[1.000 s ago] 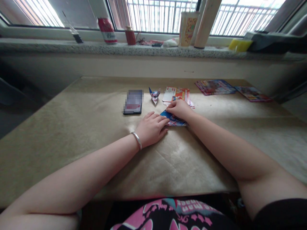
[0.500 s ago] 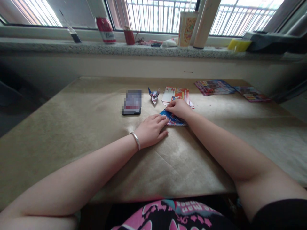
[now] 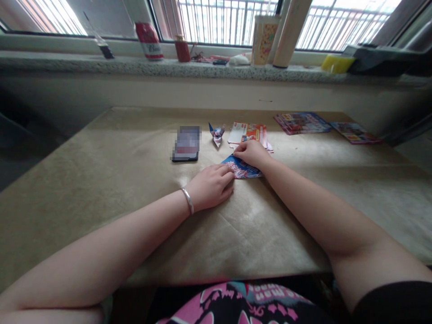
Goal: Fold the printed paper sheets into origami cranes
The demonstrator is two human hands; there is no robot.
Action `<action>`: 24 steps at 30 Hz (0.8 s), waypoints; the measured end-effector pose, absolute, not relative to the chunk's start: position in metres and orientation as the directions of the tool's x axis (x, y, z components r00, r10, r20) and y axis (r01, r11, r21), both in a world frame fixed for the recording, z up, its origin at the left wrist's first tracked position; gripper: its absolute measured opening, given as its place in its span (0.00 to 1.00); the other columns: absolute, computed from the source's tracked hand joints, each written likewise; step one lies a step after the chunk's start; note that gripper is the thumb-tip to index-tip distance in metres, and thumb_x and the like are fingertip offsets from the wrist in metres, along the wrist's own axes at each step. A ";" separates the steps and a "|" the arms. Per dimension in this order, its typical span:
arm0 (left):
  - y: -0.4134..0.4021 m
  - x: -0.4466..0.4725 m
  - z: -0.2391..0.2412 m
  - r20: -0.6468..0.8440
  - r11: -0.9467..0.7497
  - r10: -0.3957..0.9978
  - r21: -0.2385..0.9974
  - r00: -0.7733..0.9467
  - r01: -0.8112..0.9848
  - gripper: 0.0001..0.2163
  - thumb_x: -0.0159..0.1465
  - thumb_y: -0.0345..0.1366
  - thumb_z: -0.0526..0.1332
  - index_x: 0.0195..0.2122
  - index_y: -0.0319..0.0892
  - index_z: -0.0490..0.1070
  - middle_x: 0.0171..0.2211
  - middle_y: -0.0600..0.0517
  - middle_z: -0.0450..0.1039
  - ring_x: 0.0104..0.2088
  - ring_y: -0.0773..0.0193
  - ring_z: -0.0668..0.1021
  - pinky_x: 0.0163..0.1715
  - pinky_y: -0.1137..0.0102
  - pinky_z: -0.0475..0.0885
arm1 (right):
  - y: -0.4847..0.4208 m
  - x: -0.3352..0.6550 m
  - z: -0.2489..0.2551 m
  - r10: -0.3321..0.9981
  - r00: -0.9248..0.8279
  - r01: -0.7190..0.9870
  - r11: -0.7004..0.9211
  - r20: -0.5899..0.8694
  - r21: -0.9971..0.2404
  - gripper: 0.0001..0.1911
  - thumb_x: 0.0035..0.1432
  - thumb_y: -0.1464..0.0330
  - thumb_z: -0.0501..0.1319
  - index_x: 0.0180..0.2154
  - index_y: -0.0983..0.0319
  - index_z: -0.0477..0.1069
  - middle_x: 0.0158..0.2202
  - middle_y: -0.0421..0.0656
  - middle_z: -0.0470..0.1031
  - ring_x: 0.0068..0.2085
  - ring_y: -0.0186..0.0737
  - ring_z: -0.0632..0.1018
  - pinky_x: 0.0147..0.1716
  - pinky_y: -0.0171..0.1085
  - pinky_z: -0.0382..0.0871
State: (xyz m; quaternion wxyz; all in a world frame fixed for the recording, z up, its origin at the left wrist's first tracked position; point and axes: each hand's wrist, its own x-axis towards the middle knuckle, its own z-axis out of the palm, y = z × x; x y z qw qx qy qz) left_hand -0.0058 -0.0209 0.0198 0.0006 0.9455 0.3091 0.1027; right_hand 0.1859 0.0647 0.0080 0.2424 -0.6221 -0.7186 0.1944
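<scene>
A folded piece of blue and red printed paper [image 3: 240, 168] lies on the tan-covered table [image 3: 101, 180]. My left hand [image 3: 209, 186], with a silver bracelet at the wrist, pinches the paper's near left corner with curled fingers. My right hand [image 3: 251, 153] presses down on the paper's far edge, fingers bent over it. A finished small paper crane [image 3: 216, 133] stands just beyond, and a stack of loose printed sheets [image 3: 249, 133] lies behind my right hand.
A phone [image 3: 186, 144] lies left of the crane. Two printed booklets [image 3: 302, 122] [image 3: 355, 132] sit at the far right. The windowsill holds a red can [image 3: 149, 41], a small red jar [image 3: 182, 49], a paper cup [image 3: 263, 39], a roll and a yellow sponge [image 3: 336, 63].
My left hand's fingers have curled from flat to a pinch and lifted the paper's left corner, showing its red side. My right hand has stayed on the far edge.
</scene>
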 end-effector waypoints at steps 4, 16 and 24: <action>-0.020 -0.008 0.023 0.182 -0.824 0.566 0.082 0.804 0.561 0.15 0.64 0.38 0.57 0.50 0.38 0.71 0.52 0.42 0.72 0.52 0.51 0.74 0.53 0.58 0.71 | 0.065 0.186 0.008 0.986 -0.123 0.799 0.165 0.112 -0.578 0.07 0.51 0.66 0.65 0.31 0.60 0.82 0.30 0.42 0.81 0.32 0.37 0.78 0.30 0.32 0.66; -0.015 -0.015 0.024 0.175 -0.857 0.514 0.067 0.840 0.510 0.16 0.65 0.37 0.56 0.52 0.40 0.72 0.54 0.44 0.71 0.53 0.53 0.75 0.54 0.58 0.71 | 0.066 0.187 0.009 0.988 -0.142 0.783 0.146 0.054 -0.605 0.06 0.52 0.68 0.64 0.33 0.62 0.79 0.29 0.42 0.80 0.30 0.35 0.77 0.30 0.33 0.66; -0.013 -0.013 0.026 0.155 -0.850 0.527 0.080 0.836 0.521 0.14 0.67 0.36 0.53 0.50 0.40 0.73 0.51 0.45 0.73 0.51 0.56 0.76 0.53 0.61 0.73 | 0.027 0.211 0.024 0.866 -0.447 0.752 0.500 0.224 -0.429 0.02 0.53 0.70 0.64 0.32 0.59 0.76 0.34 0.41 0.79 0.35 0.38 0.76 0.37 0.37 0.69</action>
